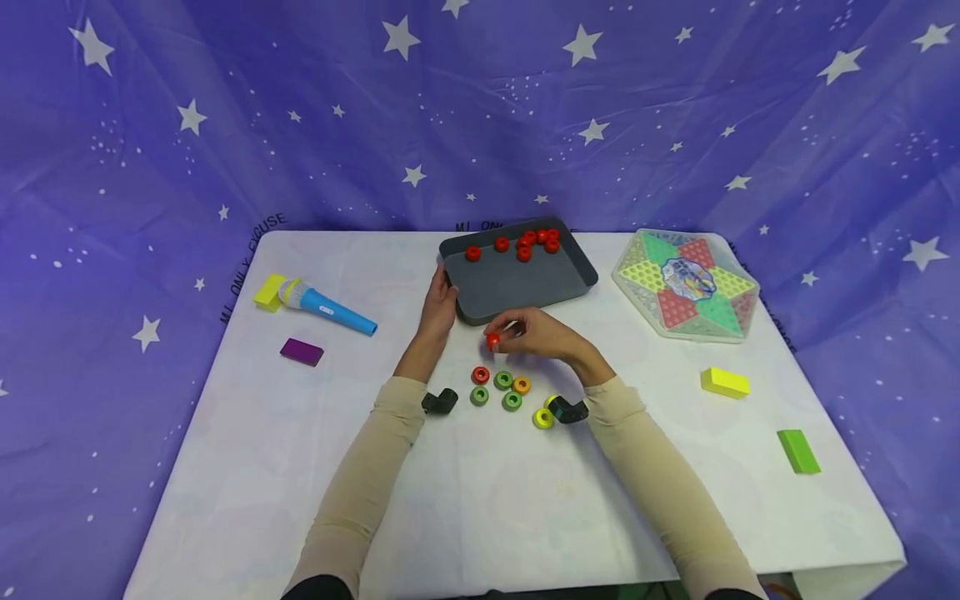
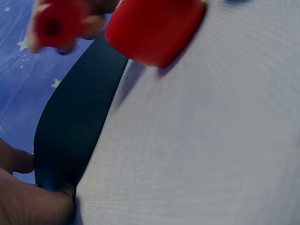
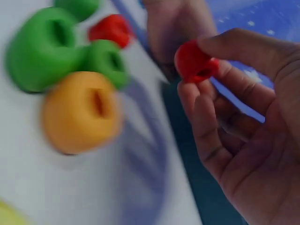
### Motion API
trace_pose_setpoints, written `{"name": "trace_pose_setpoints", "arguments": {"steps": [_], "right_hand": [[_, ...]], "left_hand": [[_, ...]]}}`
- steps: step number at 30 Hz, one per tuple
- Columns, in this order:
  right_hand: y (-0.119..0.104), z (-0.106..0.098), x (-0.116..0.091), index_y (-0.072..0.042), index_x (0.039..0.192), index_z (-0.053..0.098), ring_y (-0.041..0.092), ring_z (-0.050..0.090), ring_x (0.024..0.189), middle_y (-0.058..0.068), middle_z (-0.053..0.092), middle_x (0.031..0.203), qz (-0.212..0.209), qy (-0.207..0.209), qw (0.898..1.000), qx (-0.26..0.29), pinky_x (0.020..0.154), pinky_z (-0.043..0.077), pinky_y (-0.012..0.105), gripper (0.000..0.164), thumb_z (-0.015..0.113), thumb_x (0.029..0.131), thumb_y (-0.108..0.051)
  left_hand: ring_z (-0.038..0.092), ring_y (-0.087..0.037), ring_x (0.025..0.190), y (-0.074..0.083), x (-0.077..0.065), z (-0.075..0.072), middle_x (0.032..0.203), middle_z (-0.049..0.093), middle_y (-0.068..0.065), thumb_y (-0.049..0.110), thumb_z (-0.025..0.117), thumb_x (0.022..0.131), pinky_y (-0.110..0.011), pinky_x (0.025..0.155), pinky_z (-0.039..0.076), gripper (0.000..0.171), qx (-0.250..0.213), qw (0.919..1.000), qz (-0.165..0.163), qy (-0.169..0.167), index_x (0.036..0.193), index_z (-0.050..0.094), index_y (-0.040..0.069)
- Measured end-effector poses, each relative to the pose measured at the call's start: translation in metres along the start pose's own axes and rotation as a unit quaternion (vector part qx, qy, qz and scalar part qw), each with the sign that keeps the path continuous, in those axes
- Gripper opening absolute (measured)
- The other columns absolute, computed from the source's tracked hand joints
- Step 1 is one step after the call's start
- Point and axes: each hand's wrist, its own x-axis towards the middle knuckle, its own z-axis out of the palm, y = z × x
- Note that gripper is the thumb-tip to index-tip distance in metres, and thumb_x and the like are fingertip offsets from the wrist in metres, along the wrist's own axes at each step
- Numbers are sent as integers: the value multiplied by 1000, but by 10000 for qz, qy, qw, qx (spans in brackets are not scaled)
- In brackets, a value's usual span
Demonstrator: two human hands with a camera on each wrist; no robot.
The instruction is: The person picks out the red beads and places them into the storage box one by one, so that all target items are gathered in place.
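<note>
Between thumb and fingers, my right hand pinches a red bead with a hole in it, just in front of the dark grey tray. My left hand grips that tray by its left side; in the left wrist view its thumb and fingers are on the tray wall. Several red beads lie inside the tray toward its far side. On the table below my hands are a red bead, several green beads, an orange bead and yellow beads, one partly hidden by the wrist camera.
To the left lie a blue toy microphone, a yellow block and a purple block. A hexagonal patterned box sits at the back right. Nearer on that side are a yellow block and a green block.
</note>
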Motion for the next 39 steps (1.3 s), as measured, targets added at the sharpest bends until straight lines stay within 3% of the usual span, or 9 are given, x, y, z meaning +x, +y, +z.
{"name": "trace_pose_setpoints", "arguments": {"steps": [7, 12, 16, 20, 26, 30, 33, 39], "right_hand": [[-5, -46, 23, -7, 122, 64, 26, 61, 106, 10, 68, 115, -140, 72, 9958, 906, 92, 48, 35, 33, 66, 90, -15], [-4, -79, 51, -5, 127, 60, 25, 57, 114, 5, 64, 122, 122, 210, 9947, 1000, 101, 45, 44, 36, 62, 94, -17], [2, -96, 73, -4, 129, 60, 17, 59, 108, 3, 64, 122, 476, 213, 9944, 919, 97, 47, 37, 37, 61, 95, -15], [11, -97, 92, -6, 130, 60, 12, 60, 103, 4, 65, 125, 923, -107, 9911, 958, 90, 49, 28, 36, 60, 95, -15], [24, -91, 103, -4, 130, 60, 10, 57, 107, 4, 59, 133, 1462, -334, 9823, 1120, 94, 49, 28, 36, 60, 95, -11], [21, -87, 104, 1, 129, 59, 11, 58, 104, 6, 62, 128, 1531, -491, 9814, 1051, 101, 46, 34, 35, 58, 95, -7], [13, -88, 109, 3, 127, 60, 12, 58, 100, 6, 66, 120, 1515, -665, 9828, 822, 102, 45, 37, 34, 58, 94, -5], [8, -91, 132, -2, 127, 62, 11, 58, 100, 2, 66, 118, 1527, -750, 9847, 368, 98, 48, 30, 33, 59, 94, -7]], "left_hand": [[15, -14, 147, 2, -1, 0, 162, 14, -1, 8, 35, 104, -28, 119, 17, 59, -120, 9998, 132, -7, 156, 12, 20], [16, -14, 147, 4, 0, 3, 162, 15, -1, 9, 36, 104, -29, 119, 17, 59, -11, 9999, 96, -60, 156, 12, 20], [15, -16, 147, 5, 1, 6, 162, 14, -3, 9, 36, 103, -31, 119, 16, 59, 32, 9999, 132, -98, 156, 12, 19], [15, -20, 148, -1, -3, 2, 161, 15, -7, 8, 36, 103, -34, 120, 16, 59, 20, 9997, 248, 39, 156, 13, 17], [13, -23, 148, -18, -19, -1, 161, 12, -10, 8, 35, 103, -38, 120, 15, 59, 88, 9998, 148, -40, 156, 10, 15], [11, -28, 148, -13, -30, -3, 161, 10, -14, 5, 34, 103, -42, 120, 14, 59, 61, 9997, 101, -207, 156, 9, 10], [9, -29, 148, -9, -30, -5, 161, 9, -16, 4, 34, 103, -44, 119, 13, 59, 86, 9996, 93, -268, 156, 8, 8], [9, -28, 148, -9, -23, -5, 161, 8, -14, 8, 33, 104, -43, 120, 12, 58, 69, 9996, 242, -108, 156, 9, 14]]}}
